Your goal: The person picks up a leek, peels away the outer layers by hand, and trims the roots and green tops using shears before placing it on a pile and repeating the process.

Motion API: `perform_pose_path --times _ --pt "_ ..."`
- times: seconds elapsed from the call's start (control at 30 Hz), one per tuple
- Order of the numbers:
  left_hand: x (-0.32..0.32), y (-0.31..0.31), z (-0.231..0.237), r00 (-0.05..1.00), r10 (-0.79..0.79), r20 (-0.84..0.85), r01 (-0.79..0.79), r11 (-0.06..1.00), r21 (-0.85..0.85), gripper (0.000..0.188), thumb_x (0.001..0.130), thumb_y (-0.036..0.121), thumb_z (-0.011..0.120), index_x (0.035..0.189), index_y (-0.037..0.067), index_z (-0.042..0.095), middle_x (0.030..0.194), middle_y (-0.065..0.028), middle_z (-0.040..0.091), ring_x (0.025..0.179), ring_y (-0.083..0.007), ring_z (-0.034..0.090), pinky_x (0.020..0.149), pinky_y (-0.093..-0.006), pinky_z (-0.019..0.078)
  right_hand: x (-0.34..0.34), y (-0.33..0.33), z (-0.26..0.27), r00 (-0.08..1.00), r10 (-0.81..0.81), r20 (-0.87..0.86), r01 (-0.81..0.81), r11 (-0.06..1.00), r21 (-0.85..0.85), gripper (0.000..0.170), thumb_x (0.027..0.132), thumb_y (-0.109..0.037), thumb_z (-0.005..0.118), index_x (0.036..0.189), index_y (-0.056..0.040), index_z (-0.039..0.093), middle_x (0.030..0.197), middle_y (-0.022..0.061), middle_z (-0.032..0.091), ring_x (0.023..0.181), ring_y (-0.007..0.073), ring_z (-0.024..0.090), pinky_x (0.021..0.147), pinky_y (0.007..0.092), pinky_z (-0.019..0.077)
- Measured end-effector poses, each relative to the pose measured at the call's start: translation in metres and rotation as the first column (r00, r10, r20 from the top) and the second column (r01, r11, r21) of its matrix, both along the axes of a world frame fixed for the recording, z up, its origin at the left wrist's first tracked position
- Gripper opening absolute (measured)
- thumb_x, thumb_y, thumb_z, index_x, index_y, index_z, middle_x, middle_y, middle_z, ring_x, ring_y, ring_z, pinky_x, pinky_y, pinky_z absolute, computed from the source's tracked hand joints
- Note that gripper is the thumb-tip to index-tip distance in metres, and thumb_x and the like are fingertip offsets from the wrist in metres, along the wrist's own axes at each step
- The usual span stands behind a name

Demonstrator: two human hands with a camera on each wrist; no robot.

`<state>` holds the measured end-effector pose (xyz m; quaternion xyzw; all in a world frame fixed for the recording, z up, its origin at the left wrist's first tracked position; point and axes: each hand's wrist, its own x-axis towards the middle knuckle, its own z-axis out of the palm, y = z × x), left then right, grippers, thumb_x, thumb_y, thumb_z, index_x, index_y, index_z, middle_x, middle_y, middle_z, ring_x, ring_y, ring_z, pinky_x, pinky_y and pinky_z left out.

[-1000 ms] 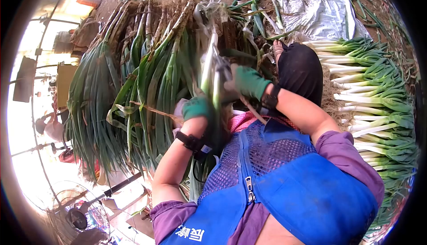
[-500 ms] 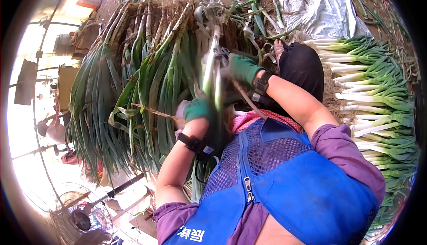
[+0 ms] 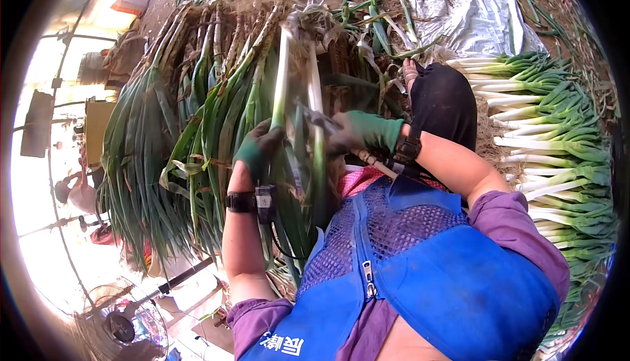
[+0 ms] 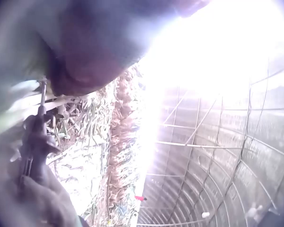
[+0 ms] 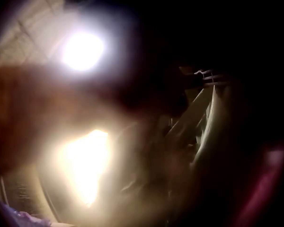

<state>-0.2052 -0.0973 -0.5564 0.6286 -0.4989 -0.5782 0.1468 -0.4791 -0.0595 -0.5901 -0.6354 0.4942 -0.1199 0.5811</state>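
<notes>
In the head view my gloved left hand [image 3: 259, 146] grips a long green onion [image 3: 281, 76] where its white stalk turns green. A second green onion [image 3: 315, 92] stands just to its right, roots up. My gloved right hand [image 3: 364, 130] holds an air blow gun [image 3: 320, 120], whose nozzle points at the stalks; a hose [image 3: 375, 162] runs from it towards the vest. The left wrist view shows the blow gun [image 4: 35, 137] from the side, with the right hand [image 4: 47, 201] around its handle. The right wrist view is mostly dark and blurred.
Untrimmed green onions [image 3: 141, 138] lie piled on the left, roots away from me. Cleaned ones [image 3: 525, 141] are stacked in a row on the right. A white plastic sheet [image 3: 466, 13] and loose leaves cover ground at the back. A fan [image 3: 118, 325] stands at lower left.
My left hand has shifted left and up with one green onion, which now stands apart from the other stalk. The right hand and blow gun have come back slightly towards my body.
</notes>
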Motion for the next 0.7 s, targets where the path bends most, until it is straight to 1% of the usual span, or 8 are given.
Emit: perform_pose_path --times 0.03,0.17,0.23,0.3,0.33,0.5,0.6,0.7 --pt "0.003 -0.002 -0.002 0.999 0.008 -0.05 -0.008 1.0 0.011 0.044 0.092 0.029 0.065 0.127 0.003 0.062 0.094 -0.0028 0.068 0.078 -0.0104 0.062 0.068 -0.0263 0.0507 -0.001 -0.001 -0.007 0.999 -0.046 0.014 0.045 0.999 0.027 0.047 0.076 -0.04 0.07 0.095 0.0023 0.064 0.085 0.0179 0.068 0.077 0.0278 0.067 0.069 0.0374 0.0512" --pt "0.034 -0.011 -0.059 0.879 -0.208 0.429 0.2 0.978 0.063 0.04 0.093 0.04 0.067 0.113 0.006 0.072 0.085 0.0009 0.069 0.075 -0.009 0.062 0.07 -0.0276 0.0508 -0.013 -0.01 -0.035 0.984 -0.176 0.006 0.175 0.981 0.08 0.048 0.073 -0.042 0.071 0.094 0.0012 0.064 0.086 0.0178 0.068 0.078 0.0284 0.067 0.072 0.0382 0.0513" --pt "0.02 -0.01 -0.032 0.802 -0.218 0.556 0.265 0.964 -0.004 0.044 0.09 0.044 0.068 0.106 0.004 0.074 0.086 -0.0044 0.073 0.079 -0.0136 0.066 0.073 -0.0313 0.0526 -0.014 -0.005 -0.038 0.977 -0.212 -0.021 0.213 0.976 0.038 0.053 0.072 -0.046 0.07 0.095 0.0013 0.066 0.089 0.0201 0.069 0.083 0.0316 0.068 0.075 0.0404 0.0514" --pt "0.026 -0.032 -0.029 0.709 -0.001 0.705 0.263 0.928 -0.263 0.04 0.089 0.044 0.068 0.101 0.007 0.075 0.091 -0.0084 0.076 0.083 -0.0191 0.071 0.076 -0.0339 0.0535 -0.017 -0.004 -0.043 0.976 -0.219 0.007 0.219 0.975 0.033 0.051 0.073 -0.042 0.07 0.099 0.0015 0.063 0.091 0.0184 0.067 0.083 0.0282 0.066 0.074 0.0386 0.0512" --pt "0.011 -0.042 0.003 0.723 0.064 0.688 0.236 0.913 -0.332 0.038 0.086 0.046 0.061 0.108 0.017 0.074 0.102 -0.0128 0.074 0.097 -0.0352 0.07 0.087 -0.0445 0.0533 -0.018 -0.004 -0.049 0.972 -0.233 0.039 0.232 0.972 0.036 0.045 0.075 -0.037 0.07 0.098 0.0008 0.061 0.087 0.015 0.065 0.078 0.0251 0.065 0.071 0.0371 0.051" --pt "0.039 -0.131 -0.026 0.495 0.311 0.811 0.581 0.576 -0.575 0.039 0.087 0.04 0.063 0.118 0.017 0.063 0.112 -0.0179 0.066 0.1 -0.0373 0.065 0.086 -0.0452 0.0525 -0.012 -0.009 -0.08 0.955 -0.274 0.112 0.267 0.961 0.071 0.042 0.076 -0.032 0.07 0.101 -0.001 0.058 0.084 0.0103 0.062 0.076 0.0212 0.062 0.07 0.0353 0.0506" --pt "0.02 -0.134 -0.026 0.137 0.247 0.959 0.645 0.712 -0.275 0.047 0.085 0.038 0.066 0.128 0.018 0.061 0.127 -0.0161 0.064 0.114 -0.0334 0.064 0.092 -0.0525 0.0517 -0.011 -0.004 -0.061 0.965 -0.263 0.006 0.263 0.965 -0.005 0.045 0.075 -0.034 0.07 0.104 -0.0009 0.058 0.087 0.0156 0.065 0.081 0.0257 0.065 0.073 0.0368 0.0508" --pt "-0.006 -0.139 0.001 0.183 0.047 0.982 0.43 0.894 -0.123 0.042 0.085 0.035 0.067 0.125 0.02 0.065 0.13 -0.0147 0.064 0.119 -0.0332 0.063 0.093 -0.0528 0.0526 -0.011 -0.001 -0.051 0.962 -0.263 -0.07 0.259 0.964 -0.065 0.049 0.075 -0.036 0.07 0.105 -0.0002 0.058 0.091 0.0217 0.067 0.086 0.0317 0.067 0.076 0.0394 0.0512"
